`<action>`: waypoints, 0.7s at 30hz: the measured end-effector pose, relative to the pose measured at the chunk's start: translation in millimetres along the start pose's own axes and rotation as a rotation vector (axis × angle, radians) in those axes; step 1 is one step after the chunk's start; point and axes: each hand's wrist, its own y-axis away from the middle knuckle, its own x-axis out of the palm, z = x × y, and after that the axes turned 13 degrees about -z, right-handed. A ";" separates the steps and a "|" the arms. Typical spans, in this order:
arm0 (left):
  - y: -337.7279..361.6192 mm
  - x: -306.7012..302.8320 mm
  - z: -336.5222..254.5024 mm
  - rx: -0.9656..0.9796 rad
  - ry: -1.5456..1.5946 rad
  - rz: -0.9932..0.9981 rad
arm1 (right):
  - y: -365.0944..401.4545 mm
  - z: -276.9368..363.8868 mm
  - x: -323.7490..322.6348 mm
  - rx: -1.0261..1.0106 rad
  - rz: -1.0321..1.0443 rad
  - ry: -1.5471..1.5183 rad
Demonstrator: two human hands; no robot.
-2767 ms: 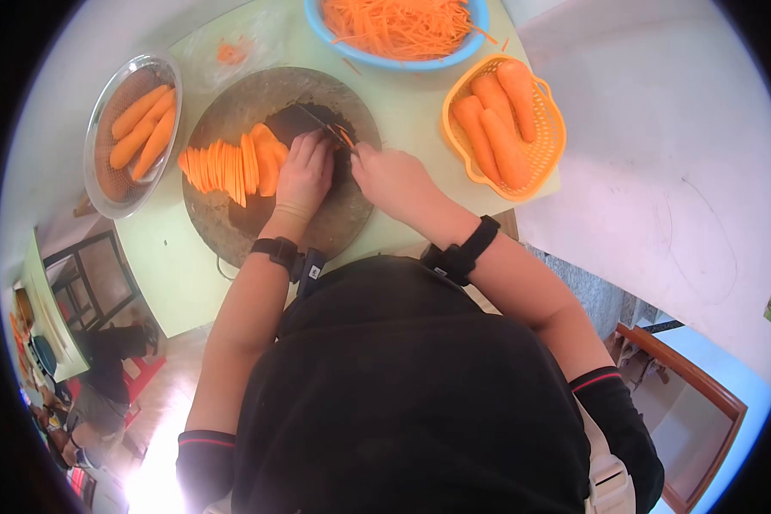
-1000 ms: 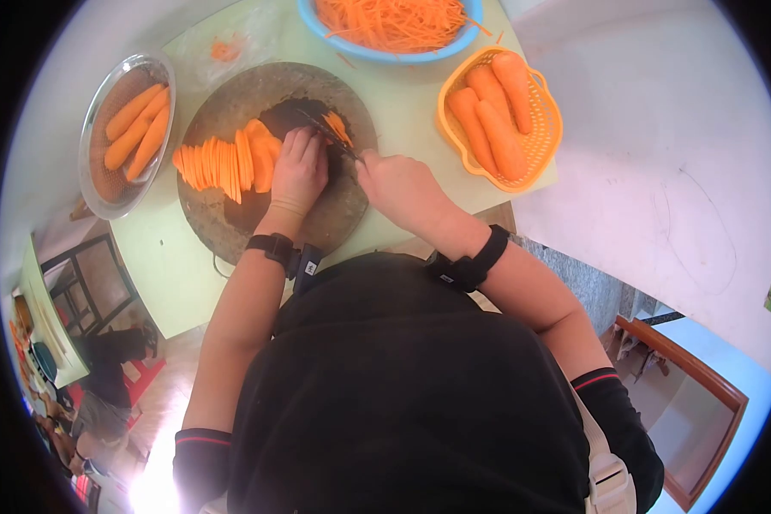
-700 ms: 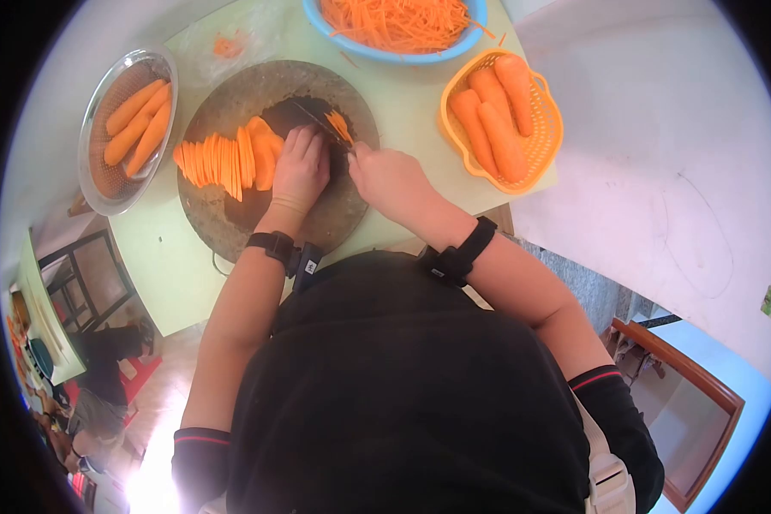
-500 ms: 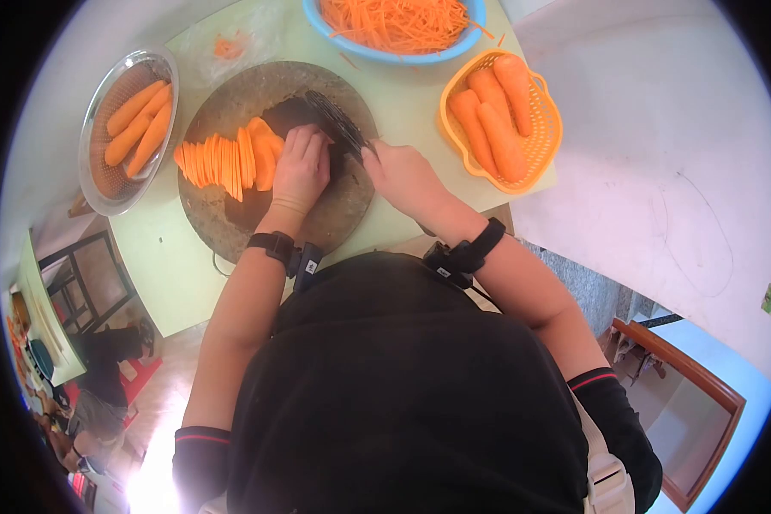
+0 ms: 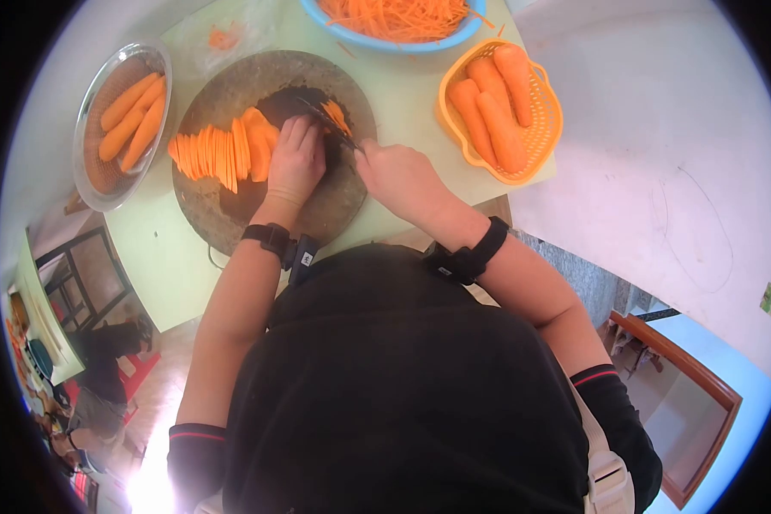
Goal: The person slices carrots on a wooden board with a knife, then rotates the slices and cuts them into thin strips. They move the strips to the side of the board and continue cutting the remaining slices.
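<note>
A round cutting board (image 5: 257,81) carries a fanned row of overlapping carrot slices (image 5: 216,156). At the right end of the row my left hand (image 5: 296,167) presses down, fingers curled and held together on the slices. My right hand (image 5: 398,178) is closed round the handle of a dark-bladed knife (image 5: 327,121), whose blade lies close beside the left fingertips. Thin carrot strips (image 5: 337,115) show on the far side of the blade. The slice directly under my left fingers is hidden.
On the left stands a clear oval basket (image 5: 81,141) of whole carrots. A yellow basket (image 5: 546,141) with several peeled carrots sits to the right. A blue bowl (image 5: 364,40) of shredded carrot is at the back, near a plastic bag (image 5: 247,43). Another person (image 5: 103,377) appears lower left.
The knife blade has tilted, and carrot strips now show beyond it. My right hand has shifted slightly left. The whole view has moved a little, while my left hand stays at the slices.
</note>
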 end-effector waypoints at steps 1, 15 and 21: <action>0.2 0.5 0.3 0.004 -0.006 -0.009 | -0.5 -0.2 3.0 -0.002 -0.018 0.000; 2.3 1.3 4.2 -0.083 0.071 -0.059 | 0.3 -17.9 6.0 0.235 -0.011 -0.211; -5.3 -7.8 1.9 -0.142 0.096 -0.079 | 12.6 -10.2 -2.2 0.092 -0.058 -0.083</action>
